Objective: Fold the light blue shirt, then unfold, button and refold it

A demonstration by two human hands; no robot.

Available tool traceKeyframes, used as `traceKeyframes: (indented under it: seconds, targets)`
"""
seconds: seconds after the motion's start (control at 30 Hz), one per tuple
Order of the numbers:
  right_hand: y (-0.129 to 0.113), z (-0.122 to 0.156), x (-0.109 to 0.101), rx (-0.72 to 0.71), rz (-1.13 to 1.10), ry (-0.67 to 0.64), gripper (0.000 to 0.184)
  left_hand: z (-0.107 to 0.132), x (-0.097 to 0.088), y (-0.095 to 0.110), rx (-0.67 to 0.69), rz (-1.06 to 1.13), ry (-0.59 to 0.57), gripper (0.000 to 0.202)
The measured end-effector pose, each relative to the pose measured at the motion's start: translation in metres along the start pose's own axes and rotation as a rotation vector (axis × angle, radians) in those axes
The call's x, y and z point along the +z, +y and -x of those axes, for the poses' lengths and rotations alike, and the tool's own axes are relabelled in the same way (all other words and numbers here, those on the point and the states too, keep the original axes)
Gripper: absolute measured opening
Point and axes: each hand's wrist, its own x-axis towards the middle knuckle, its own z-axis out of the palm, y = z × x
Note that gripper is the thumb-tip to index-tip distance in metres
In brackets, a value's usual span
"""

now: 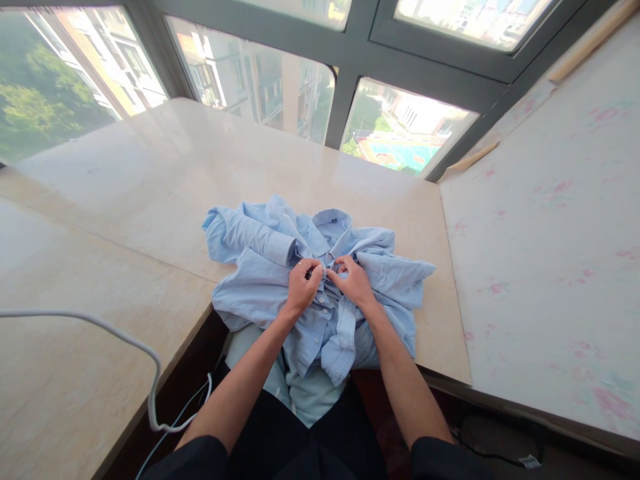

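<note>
Blue shirt (323, 323): it lies on the bench (160, 167), under and around both hands, and its lower part goes over the bench edge toward the lap.
Left hand (303, 285): thumb and forefinger meet in a small pinch; they seem to hold the cloth at the front opening.
Right hand (354, 282): narrow, its thumb pointing to the left fingertips, very near; I cannot tell whether it grips the cloth.
Collar (344, 235): just beyond the two hands, open.
Front buttons (325, 311): some show between the hands and the body; anything right between the fingertips is too small to tell.
Step in hand: in my judgement, it is fine fingertip work on the front edge.
Good pinch: let one hand hold the edge flat and firm, and let the other make the small movement, without pulling the cloth.
Sleeve cuff (345, 327): below the right hand, close to the front edge; it is better laid aside, because it could come under the fingers.
Front edges: it helps to compare them from the collar downward, so that neither sits higher.
White cable (158, 373): well to the left of the left hand; no hindrance, I think.
</note>
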Motion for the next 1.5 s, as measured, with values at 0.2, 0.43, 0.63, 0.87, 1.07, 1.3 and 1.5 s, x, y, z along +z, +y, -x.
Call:
traceKeyframes:
  seconds: [0.2, 0.43, 0.63, 0.87, 1.07, 1.3, 1.5]
  targets:
    - [-0.002, -0.001, 0.009, 0.001, 0.212, 0.079, 0.022, 0.0, 0.0, 0.0, 0.018, -0.012, -0.014, 0.021]
    - [0.006, 0.002, 0.007, -0.095, 0.143, 0.07, 0.025, 0.001, 0.002, 0.001, 0.029, -0.113, 0.024, 0.026]
    - [0.008, 0.004, 0.004, -0.126, 0.027, 0.076, 0.024, 0.007, 0.007, -0.002, 0.121, -0.388, 0.272, 0.008]
    - [0.004, 0.006, 0.002, -0.2, -0.007, 0.085, 0.023, 0.014, 0.007, 0.001, 0.377, -0.545, 0.028, 0.041]
    - [0.001, 0.008, 0.0, -0.26, -0.019, 0.132, 0.021, 0.002, 0.008, 0.003, 0.363, -0.532, -0.174, 0.043]
    - [0.004, 0.008, 0.002, -0.358, 0.019, 0.234, 0.019, -0.002, 0.009, 0.002, 0.299, -0.545, -0.148, 0.021]
    - [0.003, 0.009, 0.004, -0.408, 0.12, 0.343, 0.017, -0.005, 0.008, 0.0, 0.253, -0.57, -0.158, 0.018]
